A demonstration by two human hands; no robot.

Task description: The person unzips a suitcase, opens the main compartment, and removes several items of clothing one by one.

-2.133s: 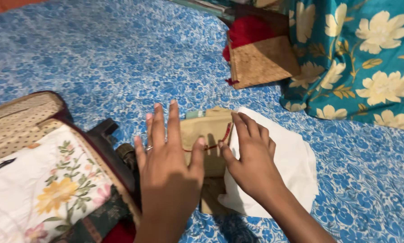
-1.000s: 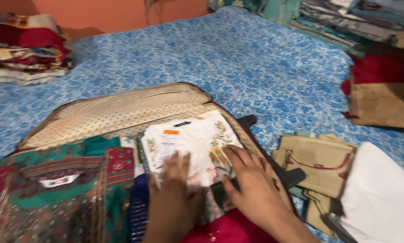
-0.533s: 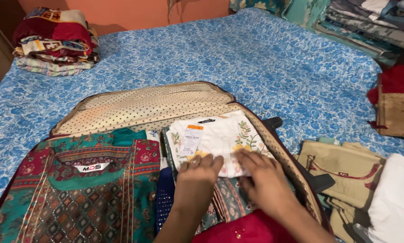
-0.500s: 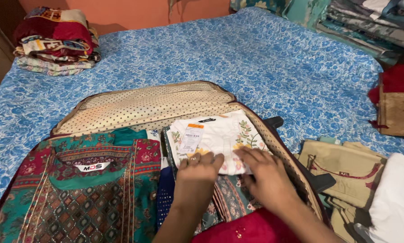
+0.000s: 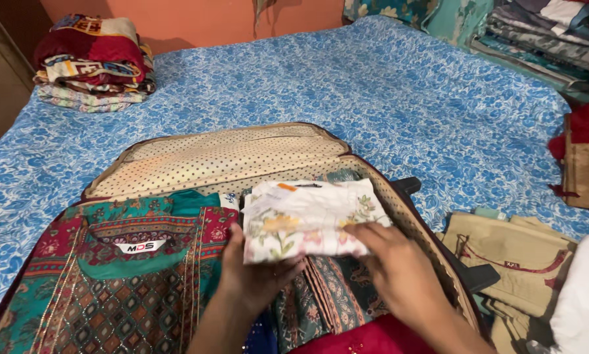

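Your left hand (image 5: 252, 282) is slid under the near edge of the folded white floral garment (image 5: 311, 219), fingers hidden beneath the cloth, so you cannot tell how they are set; only the wrist and the back of the hand show. Your right hand (image 5: 399, 265) lies flat on the garment's near right corner, fingers (image 5: 366, 231) close together and pressing down on the fabric. The garment sits in the right half of the open suitcase (image 5: 209, 160), its near edge lifted off the dark patterned clothes (image 5: 330, 292) below your fingers. Left of your left hand lies the green and red embroidered top (image 5: 120, 278). Right of your right hand, outside the suitcase, rest the folded tan trousers (image 5: 514, 252) on the blue floral bedsheet (image 5: 347, 85)
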